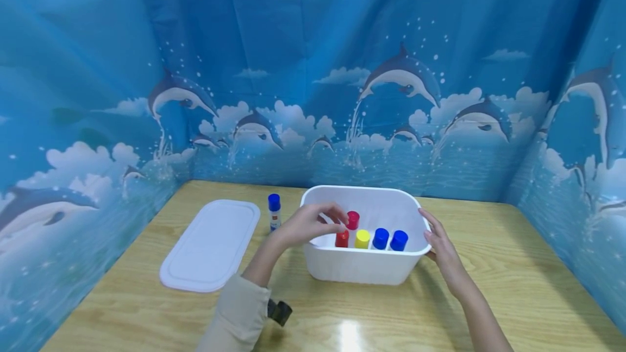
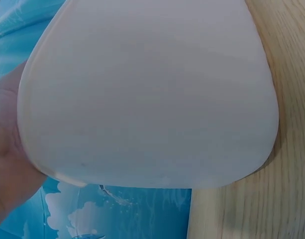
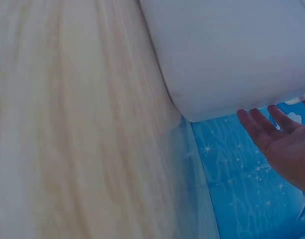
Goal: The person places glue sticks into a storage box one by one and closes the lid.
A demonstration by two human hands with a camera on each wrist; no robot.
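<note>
A white plastic box [image 1: 362,268] stands on the table, with several capped glue sticks upright inside. Their caps are red [image 1: 342,239], another red [image 1: 354,218], yellow [image 1: 362,239] and blue [image 1: 381,238]; the box hides their lower parts. My left hand [image 1: 313,224] reaches over the left rim, fingers loosely bent, its tips beside the two red caps. No grip on either shows. At the right end my right hand [image 1: 442,246] holds the rim, thumb over the edge and fingers against the outer wall. Both wrist views show mostly the box's outside [image 2: 147,99].
A white lid [image 1: 210,246] lies flat at the left of the table. Between it and the box stands a blue-capped glue stick [image 1: 274,213]. A dolphin-print curtain [image 1: 303,69] encloses the back and sides of the wooden table [image 1: 513,276].
</note>
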